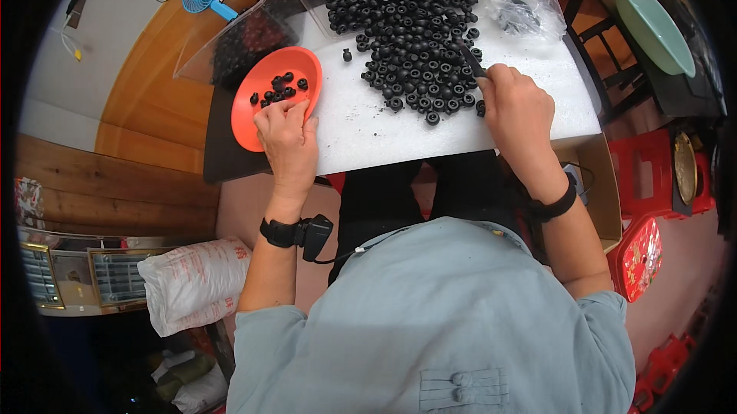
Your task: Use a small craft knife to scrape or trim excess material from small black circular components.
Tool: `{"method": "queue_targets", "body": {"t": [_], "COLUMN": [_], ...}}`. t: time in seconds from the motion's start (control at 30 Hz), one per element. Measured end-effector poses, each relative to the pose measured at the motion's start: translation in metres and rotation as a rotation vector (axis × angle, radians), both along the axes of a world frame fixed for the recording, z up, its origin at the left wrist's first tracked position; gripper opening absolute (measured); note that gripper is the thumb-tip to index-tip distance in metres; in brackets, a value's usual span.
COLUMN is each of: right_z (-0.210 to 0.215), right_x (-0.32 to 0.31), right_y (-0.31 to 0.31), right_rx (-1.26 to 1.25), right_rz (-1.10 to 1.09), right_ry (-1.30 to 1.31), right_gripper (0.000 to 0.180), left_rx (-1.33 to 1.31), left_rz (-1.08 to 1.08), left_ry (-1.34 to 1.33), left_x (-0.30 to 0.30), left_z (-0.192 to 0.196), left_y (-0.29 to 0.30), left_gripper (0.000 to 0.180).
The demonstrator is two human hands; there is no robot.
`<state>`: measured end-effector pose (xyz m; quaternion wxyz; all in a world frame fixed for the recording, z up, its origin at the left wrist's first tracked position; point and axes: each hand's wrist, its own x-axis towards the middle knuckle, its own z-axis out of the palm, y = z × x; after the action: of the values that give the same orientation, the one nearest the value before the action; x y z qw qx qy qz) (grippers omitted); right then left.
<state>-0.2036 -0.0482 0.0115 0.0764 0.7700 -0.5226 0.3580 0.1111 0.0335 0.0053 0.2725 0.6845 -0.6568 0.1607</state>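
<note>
Your dark worktop [221, 149] carries a white foam sheet [345, 126], heaped with small black knob-like parts [414, 39]. Left of the heap sits an orange-red bowl [244, 116] holding several loose ones. Your right hand [522, 105] grasps a slim dark tool [471, 59] at the heap's edge; your left hand [289, 141] reaches over the bowl's rim, though whether its fingers grip anything you cannot tell.

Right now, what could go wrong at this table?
The left hand reaches over the orange bowl; a bump might tip it and spill the black parts inside. The right hand holds a slim dark tool at the loose heap; a careless sweep could roll pieces off the white board.
</note>
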Motion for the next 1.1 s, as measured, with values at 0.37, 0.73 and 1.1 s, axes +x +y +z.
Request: {"method": "queue_targets", "body": {"t": [0.37, 0.73, 1.1], "right_z": [-0.004, 0.023, 0.018], "right_x": [-0.021, -0.039, -0.069], "right_y": [-0.015, -0.001, 0.014], "right_rx": [0.347, 0.593, 0.647], "right_rz": [0.232, 0.413, 0.422], "right_ry": [-0.748, -1.255, -1.439], "right_gripper": [0.019, 0.023, 0.032], "left_rx": [-0.049, 0.030, 0.021], "left_rz": [-0.300, -0.391, -0.693], "left_ry": [0.046, 0.109, -0.053], "left_x": [-0.006, -0.004, -0.117], "left_z": [0.007, 0.016, 0.029], "left_y": [-0.007, -0.011, -0.029], "left_gripper": [0.026, 0.025, 0.037]}}
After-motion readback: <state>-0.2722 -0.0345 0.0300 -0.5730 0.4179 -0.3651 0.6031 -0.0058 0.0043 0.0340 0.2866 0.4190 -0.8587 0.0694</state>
